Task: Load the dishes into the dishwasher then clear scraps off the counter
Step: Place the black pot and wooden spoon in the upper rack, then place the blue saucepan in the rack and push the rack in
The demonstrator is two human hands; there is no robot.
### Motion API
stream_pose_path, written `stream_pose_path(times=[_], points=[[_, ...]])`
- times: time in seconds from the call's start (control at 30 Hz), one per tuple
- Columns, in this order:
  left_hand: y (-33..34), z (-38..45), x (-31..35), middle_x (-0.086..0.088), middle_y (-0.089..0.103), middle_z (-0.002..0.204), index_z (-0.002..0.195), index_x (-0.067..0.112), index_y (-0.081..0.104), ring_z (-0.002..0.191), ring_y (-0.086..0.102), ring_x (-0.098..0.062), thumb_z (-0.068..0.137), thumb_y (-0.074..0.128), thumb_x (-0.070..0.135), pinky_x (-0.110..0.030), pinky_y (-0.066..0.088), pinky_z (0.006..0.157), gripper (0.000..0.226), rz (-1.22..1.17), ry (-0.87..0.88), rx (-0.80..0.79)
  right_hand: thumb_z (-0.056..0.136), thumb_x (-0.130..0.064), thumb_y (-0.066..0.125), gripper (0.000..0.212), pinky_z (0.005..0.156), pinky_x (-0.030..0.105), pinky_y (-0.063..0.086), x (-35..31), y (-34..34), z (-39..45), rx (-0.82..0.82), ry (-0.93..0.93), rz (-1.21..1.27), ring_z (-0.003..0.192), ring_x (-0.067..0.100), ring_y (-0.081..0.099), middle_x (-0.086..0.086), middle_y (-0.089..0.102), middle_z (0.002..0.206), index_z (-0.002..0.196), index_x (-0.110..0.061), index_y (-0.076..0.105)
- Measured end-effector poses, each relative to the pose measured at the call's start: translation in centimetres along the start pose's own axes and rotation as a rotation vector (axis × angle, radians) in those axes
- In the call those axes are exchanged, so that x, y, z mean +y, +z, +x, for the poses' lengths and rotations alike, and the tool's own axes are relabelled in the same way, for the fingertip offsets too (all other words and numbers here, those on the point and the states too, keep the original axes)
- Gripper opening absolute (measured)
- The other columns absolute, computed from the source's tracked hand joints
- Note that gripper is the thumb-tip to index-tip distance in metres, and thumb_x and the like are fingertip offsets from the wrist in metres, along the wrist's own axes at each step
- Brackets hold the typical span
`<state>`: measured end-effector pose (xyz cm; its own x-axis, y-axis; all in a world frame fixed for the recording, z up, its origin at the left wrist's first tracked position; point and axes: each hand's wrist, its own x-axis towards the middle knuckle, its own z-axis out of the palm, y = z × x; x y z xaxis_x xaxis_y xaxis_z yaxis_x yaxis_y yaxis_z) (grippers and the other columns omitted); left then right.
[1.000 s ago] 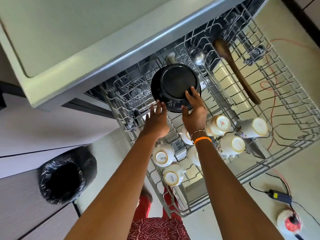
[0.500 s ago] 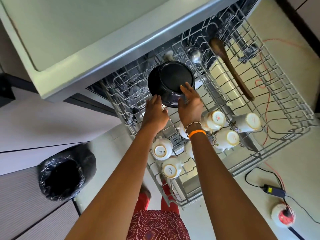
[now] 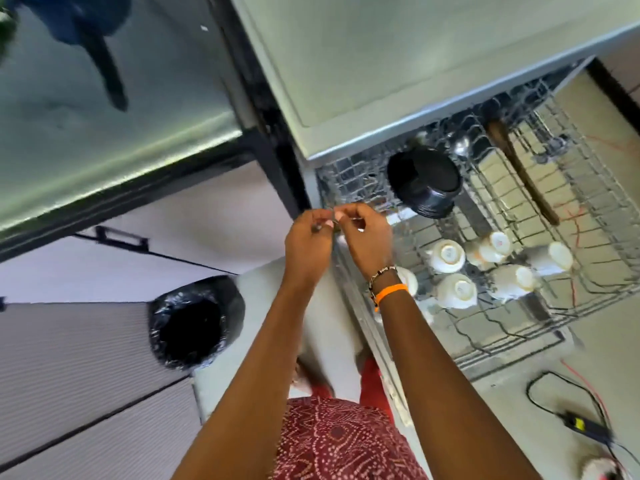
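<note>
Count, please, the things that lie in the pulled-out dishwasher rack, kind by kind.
White cups: 6 in view; the right arm may hide more
Black pot: 1
Wooden spoon: 1
Metal ladle: 1
Total: 9

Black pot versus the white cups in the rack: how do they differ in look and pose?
The black pot is dark, wide and single; the white cups are pale, smaller and clustered as several. The pot sits toward the back of the dishwasher rack, near the machine's opening; the cups sit nearer the front. The pot has a flat dark base; the cups' bases carry faint printed marks. Both show their bases to the camera, apparently loaded upside down.
</note>
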<state>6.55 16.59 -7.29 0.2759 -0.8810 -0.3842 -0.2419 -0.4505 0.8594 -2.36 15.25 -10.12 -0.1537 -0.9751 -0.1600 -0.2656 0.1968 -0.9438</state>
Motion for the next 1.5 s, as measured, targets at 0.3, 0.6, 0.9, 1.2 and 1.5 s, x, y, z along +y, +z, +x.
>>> stream_pose_path(times=[0.3, 0.6, 0.9, 1.2, 1.5], points=[[-18.0, -4.4, -1.0, -0.006, 0.065, 0.096, 0.095, 0.016, 0.061, 0.086, 0.063, -0.019, 0.095, 0.047, 0.009, -0.042, 0.054, 0.087, 0.016, -0.096, 0.028, 0.241, 0.088, -0.011, 0.06, 0.009, 0.077, 0.035, 0.054, -9.2, 12.1, -7.7, -0.278, -0.118, 0.04, 0.08, 0.024, 0.064, 0.001, 0.066, 0.084, 0.09, -0.008, 0.068], [-30.1, -5.7, 0.9, -0.002, 0.065, 0.092, 0.096, 0.017, 0.063, 0.091, 0.064, -0.022, 0.094, 0.048, 0.011, -0.039, 0.055, 0.083, 0.017, -0.162, 0.123, 0.431, 0.089, -0.012, 0.058, 0.013, 0.083, 0.039, 0.053, -19.0, 20.5, -9.4, -0.518, -0.343, 0.013, 0.084, 0.019, 0.063, 0.005, 0.067, 0.088, 0.093, -0.005, 0.068], [-35.3, -1.9, 4.0, -0.001, 0.062, 0.093, 0.1, 0.013, 0.063, 0.092, 0.062, -0.019, 0.095, 0.048, 0.01, -0.034, 0.053, 0.084, 0.016, -0.253, 0.174, 0.459, 0.087, -0.008, 0.052, 0.021, 0.068, 0.034, 0.049, -23.8, 26.5, -3.9, -0.469, -0.259, 0.002, 0.063, 0.017, 0.057, -0.001, 0.062, 0.066, 0.072, -0.012, 0.065], [-37.8, 11.4, 9.0, 0.002, 0.061, 0.082, 0.094, 0.017, 0.062, 0.083, 0.06, -0.016, 0.093, 0.048, 0.012, -0.039, 0.052, 0.084, 0.015, -0.148, 0.171, 0.413, 0.098, -0.019, 0.036, 0.033, 0.053, 0.023, 0.042, -27.1, 31.1, 9.4, -0.288, 0.211, 0.431, 0.057, 0.013, 0.047, 0.004, 0.052, 0.066, 0.074, -0.011, 0.056], [-39.4, 20.1, 13.3, 0.004, 0.06, 0.088, 0.104, 0.013, 0.062, 0.078, 0.058, -0.009, 0.094, 0.049, 0.012, -0.028, 0.048, 0.08, 0.016, -0.099, 0.174, 0.337, 0.099, -0.024, 0.04, 0.026, 0.045, 0.013, 0.047, -31.5, 33.4, 18.3, -0.676, 0.53, 0.91, 0.052, 0.007, 0.058, 0.008, 0.058, 0.085, 0.092, -0.003, 0.053]])
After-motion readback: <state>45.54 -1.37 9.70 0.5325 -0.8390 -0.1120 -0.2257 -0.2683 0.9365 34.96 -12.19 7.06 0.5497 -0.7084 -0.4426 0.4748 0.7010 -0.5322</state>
